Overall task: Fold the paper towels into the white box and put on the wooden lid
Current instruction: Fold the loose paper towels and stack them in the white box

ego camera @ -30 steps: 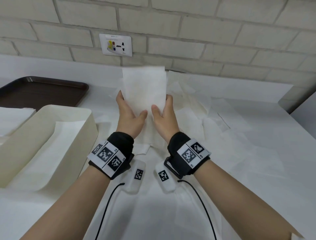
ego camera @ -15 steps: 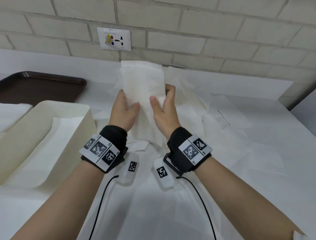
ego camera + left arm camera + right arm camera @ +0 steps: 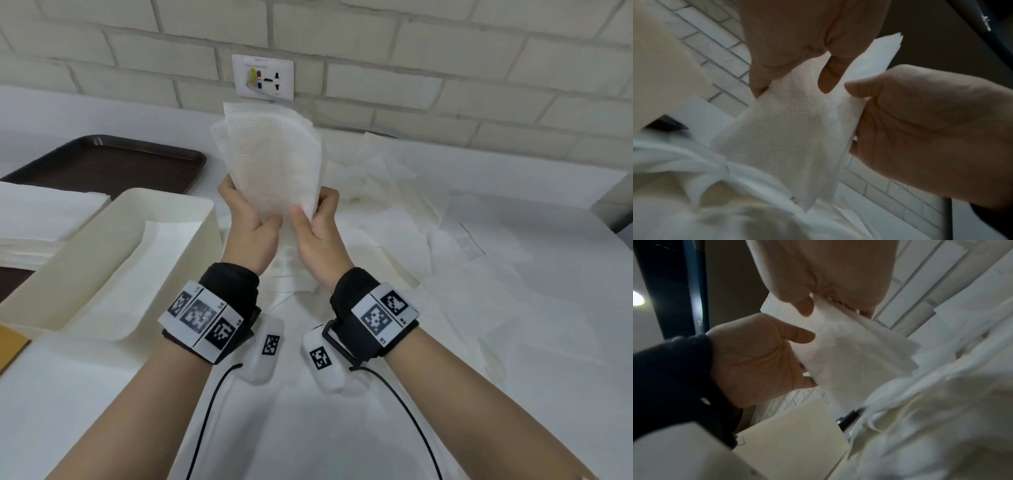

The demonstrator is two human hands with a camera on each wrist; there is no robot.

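I hold a folded white paper towel point(image 3: 270, 161) upright above the table, its lower end between both hands. My left hand point(image 3: 250, 205) grips its left edge, thumb in front and fingers behind. The right hand point(image 3: 313, 205) pinches the right edge the same way. The left wrist view shows the towel point(image 3: 789, 129) between my left thumb and fingers point(image 3: 760, 87), the right hand point(image 3: 920, 129) beside it. The white box point(image 3: 102, 260) stands open at left with a towel lying inside. A tan wooden lid corner point(image 3: 10, 346) shows at the far left edge.
Loose unfolded paper towels point(image 3: 411, 192) cover the table behind and right of my hands. A stack of towels point(image 3: 41, 219) lies left of the box, and a dark brown tray point(image 3: 102, 161) sits behind it. A brick wall with a socket point(image 3: 263, 77) closes the back.
My hands have moved from lying flat along the towel's sides to curling round its edges. The thumbs came closer together and the towel rose, bowing and tilting slightly left.
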